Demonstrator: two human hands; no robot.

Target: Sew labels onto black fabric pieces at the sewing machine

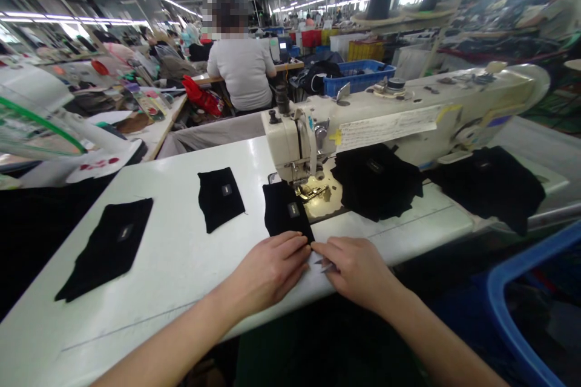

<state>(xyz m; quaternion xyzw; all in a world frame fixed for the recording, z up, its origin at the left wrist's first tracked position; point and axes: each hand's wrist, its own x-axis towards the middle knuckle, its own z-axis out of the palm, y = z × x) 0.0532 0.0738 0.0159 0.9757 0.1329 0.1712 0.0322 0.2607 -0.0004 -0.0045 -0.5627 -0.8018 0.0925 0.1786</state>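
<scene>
A black fabric piece (285, 208) with a small label lies under the sewing machine's needle area, partly beneath the presser foot (310, 193). My left hand (276, 266) has its fingers together on the near end of this piece, gripping its edge. At the piece's near right corner, the index fingertip of my right hand (356, 269) meets the fabric. Small pointed metal thread snips (327, 266) show from under my right hand's curled fingers; their handle is hidden in the palm.
Two labelled black pieces, one nearer (221, 199) and one farther left (111, 245), lie on the white table (177, 278). Black stacks (379, 181) sit right of the needle, below the sewing machine (408, 103). A blue bin (512, 272) stands at lower right. A person (240, 69) sits ahead.
</scene>
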